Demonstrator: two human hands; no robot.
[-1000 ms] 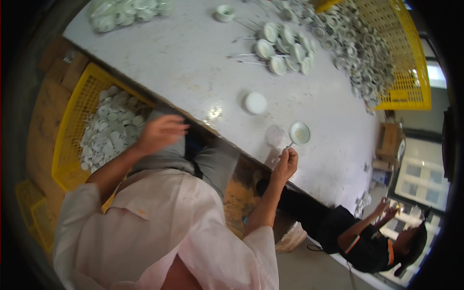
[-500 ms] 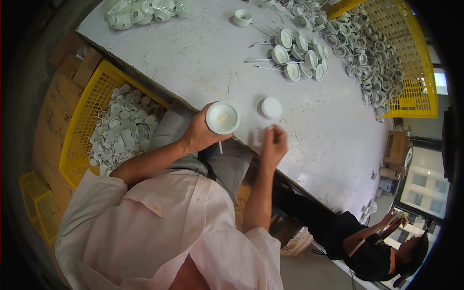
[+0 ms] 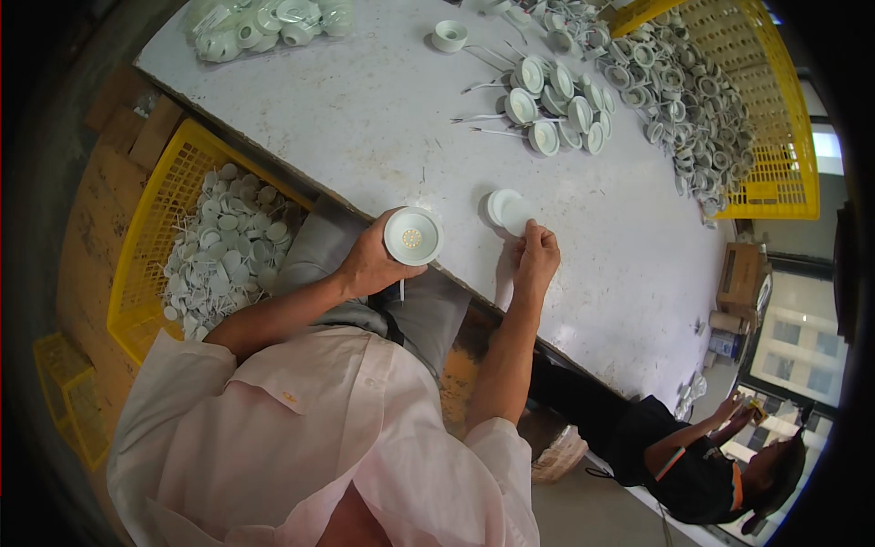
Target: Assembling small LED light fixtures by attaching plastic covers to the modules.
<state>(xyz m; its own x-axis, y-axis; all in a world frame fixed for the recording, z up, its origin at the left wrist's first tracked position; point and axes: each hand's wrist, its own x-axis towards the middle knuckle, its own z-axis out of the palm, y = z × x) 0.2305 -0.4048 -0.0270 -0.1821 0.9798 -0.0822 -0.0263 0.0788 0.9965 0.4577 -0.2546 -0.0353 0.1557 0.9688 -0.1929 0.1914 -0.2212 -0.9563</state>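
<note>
My left hand (image 3: 371,260) is closed round a white LED downlight housing (image 3: 428,250), held at the table edge with its face up. A ring of small yellow LEDs shows inside, and a wire hangs beneath. Over the table, my right hand (image 3: 538,254) pinches the rim of a thin white round diffuser cover (image 3: 519,217). That cover is tilted and partly overlaps a small stack of white discs (image 3: 497,202) on the table. Several white lamp housings with wires (image 3: 545,137) lie in a group farther back.
A single white cup-shaped housing (image 3: 449,36) stands beyond. Many grey rings spill from a tipped yellow basket (image 3: 784,173) at far right. Bagged white parts (image 3: 264,27) lie far left. Beside my left arm, a yellow crate (image 3: 137,264) holds white discs. A co-worker (image 3: 693,465) sits at right.
My right hand has moved to the stack of discs and taken hold of a cover, lifting its edge. My left hand still holds the downlight housing, nearly in place.
</note>
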